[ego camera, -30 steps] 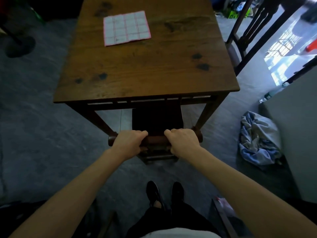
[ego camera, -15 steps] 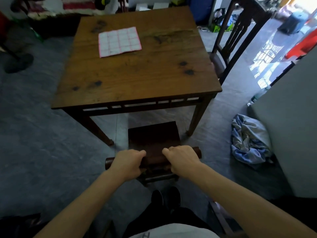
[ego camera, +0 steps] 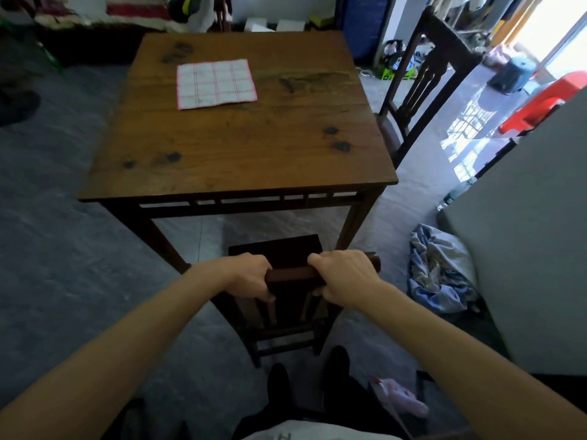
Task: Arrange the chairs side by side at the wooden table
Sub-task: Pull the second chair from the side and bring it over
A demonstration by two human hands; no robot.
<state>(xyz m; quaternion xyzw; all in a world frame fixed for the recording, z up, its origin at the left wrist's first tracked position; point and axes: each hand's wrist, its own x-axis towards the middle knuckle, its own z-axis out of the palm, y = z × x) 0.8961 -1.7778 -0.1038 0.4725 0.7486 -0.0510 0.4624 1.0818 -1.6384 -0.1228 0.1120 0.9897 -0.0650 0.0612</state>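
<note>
A dark wooden chair [ego camera: 287, 250] stands on the floor just in front of the wooden table [ego camera: 247, 144], its seat clear of the table's near edge. My left hand [ego camera: 251, 274] and my right hand [ego camera: 344, 277] both grip the chair's top rail, one at each end. A second dark chair [ego camera: 422, 81] stands at the table's right side, its back towards the bright doorway.
A pink-checked cloth [ego camera: 216, 83] lies on the table. A crumpled blue-grey cloth [ego camera: 440, 274] lies on the floor to the right, beside a grey cabinet [ego camera: 527, 236]. A plastic bottle [ego camera: 454, 193] stands near it. My black shoes [ego camera: 279, 381] are behind the chair.
The chair has come back out from under the table towards me; its seat now shows fully. Both hands stayed on the top rail, and my view has lifted.
</note>
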